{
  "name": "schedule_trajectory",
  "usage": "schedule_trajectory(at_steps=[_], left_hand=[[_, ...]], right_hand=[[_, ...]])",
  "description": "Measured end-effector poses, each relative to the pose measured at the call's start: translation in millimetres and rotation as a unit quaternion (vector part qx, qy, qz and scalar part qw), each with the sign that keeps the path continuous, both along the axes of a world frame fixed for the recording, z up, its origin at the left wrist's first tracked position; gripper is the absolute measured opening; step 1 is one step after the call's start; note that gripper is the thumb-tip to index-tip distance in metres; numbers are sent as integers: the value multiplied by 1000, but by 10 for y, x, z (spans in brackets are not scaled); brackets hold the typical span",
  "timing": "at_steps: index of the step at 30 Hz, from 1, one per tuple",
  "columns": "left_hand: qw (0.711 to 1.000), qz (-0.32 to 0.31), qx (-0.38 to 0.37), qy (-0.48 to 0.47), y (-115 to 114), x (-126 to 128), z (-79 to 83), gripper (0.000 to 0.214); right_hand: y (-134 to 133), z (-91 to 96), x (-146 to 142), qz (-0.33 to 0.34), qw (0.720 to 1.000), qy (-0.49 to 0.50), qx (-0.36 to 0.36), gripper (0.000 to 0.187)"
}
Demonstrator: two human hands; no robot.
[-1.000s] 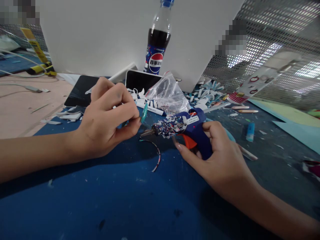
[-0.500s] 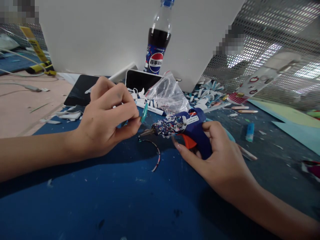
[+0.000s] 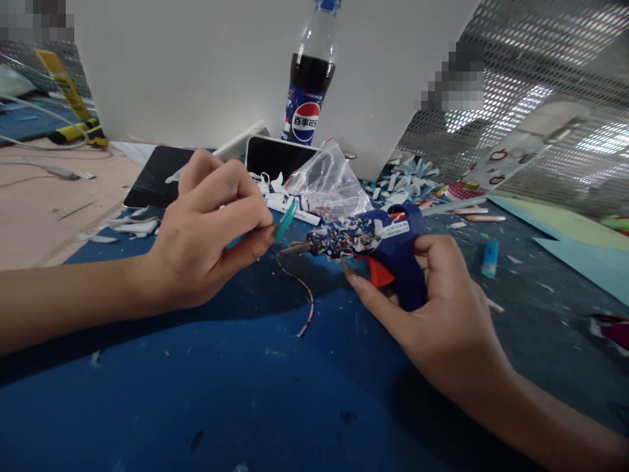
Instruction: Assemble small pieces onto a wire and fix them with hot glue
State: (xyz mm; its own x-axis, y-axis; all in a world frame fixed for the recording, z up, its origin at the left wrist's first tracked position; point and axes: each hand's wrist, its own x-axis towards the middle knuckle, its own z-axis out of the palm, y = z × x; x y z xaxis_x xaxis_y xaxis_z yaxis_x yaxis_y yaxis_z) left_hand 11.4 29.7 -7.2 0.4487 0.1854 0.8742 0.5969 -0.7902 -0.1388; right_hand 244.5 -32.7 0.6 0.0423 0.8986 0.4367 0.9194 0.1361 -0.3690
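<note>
Pinched between the thumb and fingers of my left hand (image 3: 211, 229) is a small curved teal piece (image 3: 285, 220); its exact kind does not show. My right hand (image 3: 437, 301) is wrapped round the handle of a blue hot glue gun (image 3: 400, 239) with an orange trigger. Its barrel is crusted with colourful specks, and the metal nozzle points left at my left fingertips, a short gap from the teal piece. A thin, multicoloured curved strand (image 3: 309, 295) runs from beneath the left fingertips down over the blue mat (image 3: 275, 393).
Behind my hands stand a cola bottle (image 3: 307, 98), two phones (image 3: 154, 174), a clear plastic bag (image 3: 331, 180) and a white marker (image 3: 295, 211). Foam scraps (image 3: 405, 180) are heaped at the back right. A yellow-and-black cutter (image 3: 73, 131) and cables lie at the left, blue paper (image 3: 584, 255) at the right.
The glue gun has moved right with my right hand, drawing its nozzle back from the strand. The strand's upper end now trails toward my left fingers, which have barely moved.
</note>
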Motion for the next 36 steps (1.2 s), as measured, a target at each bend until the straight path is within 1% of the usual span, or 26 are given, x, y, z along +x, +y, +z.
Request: schedule_trajectory(at_steps=[4, 9, 21, 27, 36], left_hand=[[1000, 12, -8, 18, 7, 3, -7, 14], [1000, 17, -18, 8, -7, 16, -6, 14], [999, 15, -28, 10, -5, 4, -10, 14], [999, 12, -27, 23, -8, 18, 0, 14], [999, 20, -28, 31, -3, 3, 4, 15]], right_hand=[[20, -7, -4, -6, 1000, 26, 2, 44], [33, -19, 0, -6, 1000, 12, 19, 44], [51, -26, 19, -14, 1000, 1, 20, 47], [37, -31, 18, 10, 999, -22, 39, 42], [34, -36, 19, 25, 999, 15, 32, 37]])
